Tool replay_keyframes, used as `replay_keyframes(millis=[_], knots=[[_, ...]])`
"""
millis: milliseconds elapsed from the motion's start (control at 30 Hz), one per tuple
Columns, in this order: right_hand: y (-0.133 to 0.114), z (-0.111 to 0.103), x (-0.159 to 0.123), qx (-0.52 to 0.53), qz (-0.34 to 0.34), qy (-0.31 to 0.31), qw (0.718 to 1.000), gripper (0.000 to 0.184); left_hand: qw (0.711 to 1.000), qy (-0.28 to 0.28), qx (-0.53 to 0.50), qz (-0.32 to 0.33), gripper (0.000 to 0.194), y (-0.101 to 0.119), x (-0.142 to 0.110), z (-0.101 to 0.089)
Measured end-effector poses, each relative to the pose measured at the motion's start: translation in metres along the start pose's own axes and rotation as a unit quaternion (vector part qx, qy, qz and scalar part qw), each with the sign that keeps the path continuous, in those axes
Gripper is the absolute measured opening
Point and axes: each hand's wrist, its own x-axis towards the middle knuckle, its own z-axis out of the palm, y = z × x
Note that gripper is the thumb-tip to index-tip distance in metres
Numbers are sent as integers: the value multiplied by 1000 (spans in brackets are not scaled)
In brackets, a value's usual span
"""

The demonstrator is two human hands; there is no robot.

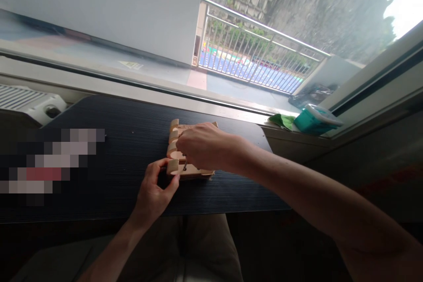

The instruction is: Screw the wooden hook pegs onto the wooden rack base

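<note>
A pale wooden assembly [173, 167] with rounded blocks along its left edge lies on the dark table. Thumb and fingers of my left hand [154, 187] grip its near left corner. Over its middle, my right hand [200, 145] is curled closed, hiding much of the wood. A thin metal tool [185, 163] sticks down from the right fist and meets the near wooden piece. Its handle is out of sight inside the hand, so I cannot tell its exact kind.
The black table [125, 150] stands against a window ledge. A blurred-out patch [56, 163] covers the table's left part. A white slatted object [29, 101] is at the left. A teal box [315, 120] and a green cloth [282, 120] sit at the right.
</note>
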Motion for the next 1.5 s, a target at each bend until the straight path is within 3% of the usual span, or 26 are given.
replay_keyframes(millis=[467, 767, 900, 1100, 1200, 1333, 1500], knots=[[11, 3, -8, 20, -22, 39, 999, 17, 1000, 9, -5, 6, 34, 0, 1, 0], [26, -4, 13, 50, -23, -40, 998, 17, 1000, 0, 6, 11, 32, -4, 1, 1], [22, -6, 20, 49, -24, -26, 998, 24, 1000, -6, 4, 15, 30, -4, 1, 0], [5, -8, 12, 11, -58, -9, 998, 11, 1000, -10, 5, 1, 29, -2, 2, -1], [-1, -6, 6, -10, -53, 3, 999, 16, 1000, -6, 4, -10, 27, -1, 3, 0], [3, -2, 4, -6, -82, 18, 996, 17, 1000, -1, 1, -8, 26, 1, 3, -1], [16, 0, 9, 7, -97, -19, 995, 13, 1000, -7, -1, 2, 30, 0, 3, -1]])
